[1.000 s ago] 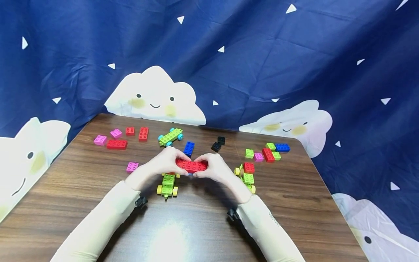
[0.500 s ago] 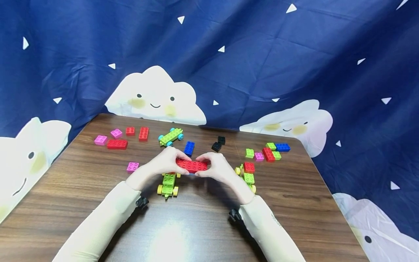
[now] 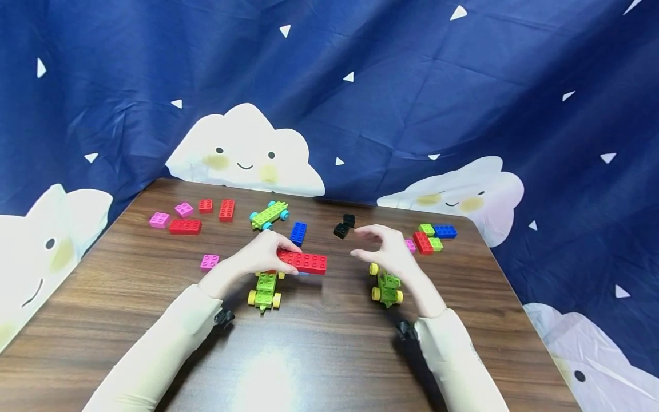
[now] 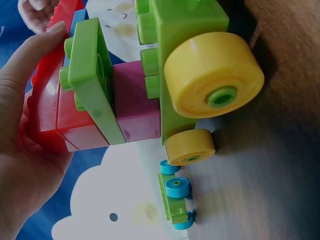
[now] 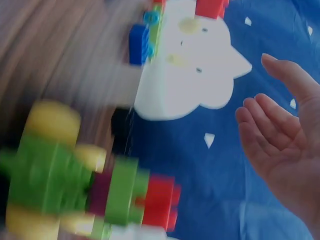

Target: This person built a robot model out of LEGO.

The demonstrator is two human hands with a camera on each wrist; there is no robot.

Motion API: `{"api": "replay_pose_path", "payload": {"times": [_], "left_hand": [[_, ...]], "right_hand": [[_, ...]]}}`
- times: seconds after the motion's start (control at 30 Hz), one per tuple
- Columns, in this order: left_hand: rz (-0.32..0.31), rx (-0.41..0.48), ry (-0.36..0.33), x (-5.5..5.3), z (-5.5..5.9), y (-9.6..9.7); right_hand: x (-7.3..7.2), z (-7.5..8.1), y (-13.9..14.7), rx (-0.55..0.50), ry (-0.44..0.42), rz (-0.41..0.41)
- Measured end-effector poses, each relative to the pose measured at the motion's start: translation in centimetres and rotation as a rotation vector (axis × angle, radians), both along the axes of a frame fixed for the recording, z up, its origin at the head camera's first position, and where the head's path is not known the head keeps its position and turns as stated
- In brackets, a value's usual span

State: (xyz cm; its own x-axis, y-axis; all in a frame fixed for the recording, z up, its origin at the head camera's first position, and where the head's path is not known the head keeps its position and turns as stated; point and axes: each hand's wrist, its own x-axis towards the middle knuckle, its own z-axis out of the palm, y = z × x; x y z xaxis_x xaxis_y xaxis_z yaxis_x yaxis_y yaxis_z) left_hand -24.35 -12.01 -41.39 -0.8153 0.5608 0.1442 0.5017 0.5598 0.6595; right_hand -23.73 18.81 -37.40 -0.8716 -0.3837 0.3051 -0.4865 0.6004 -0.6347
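Observation:
My left hand (image 3: 259,254) holds the left end of a long red brick (image 3: 311,263), thumb on the near side. That brick lies across the top of a stack rising from a green car base (image 3: 265,294) with yellow wheels. The left wrist view shows the stack's magenta brick (image 4: 137,102), green brick (image 4: 87,65) and a bit of blue brick (image 4: 79,19) under the red. My right hand (image 3: 386,249) is in the air with nothing in it, thumb apart from curved fingers. It overlaps a second yellow-wheeled car (image 3: 387,289), topped by a red brick (image 5: 160,202).
Behind the hands are a green car base with blue wheels (image 3: 269,215), a blue brick (image 3: 298,233) and black bricks (image 3: 341,230). Red and pink bricks lie far left, one pink brick (image 3: 209,262) nearer. Right of the right hand is a mixed group with a red brick (image 3: 423,243).
My right hand has let go of the long red brick's right end and moved right, over the second car. My left hand keeps its hold and has barely moved.

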Motion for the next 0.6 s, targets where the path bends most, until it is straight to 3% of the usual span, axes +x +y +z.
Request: {"api": "replay_pose_path", "payload": {"times": [0.37,0.6], "left_hand": [[-0.010,-0.016,0.006,-0.1,0.2,0.1],[-0.025,-0.010,-0.003,-0.2,0.3,0.2]], "right_hand": [[-1.5,-0.8,6.0,0.043,-0.098,-0.034],[-2.2,-2.0,8.0,0.031,-0.207,0.007]]}}
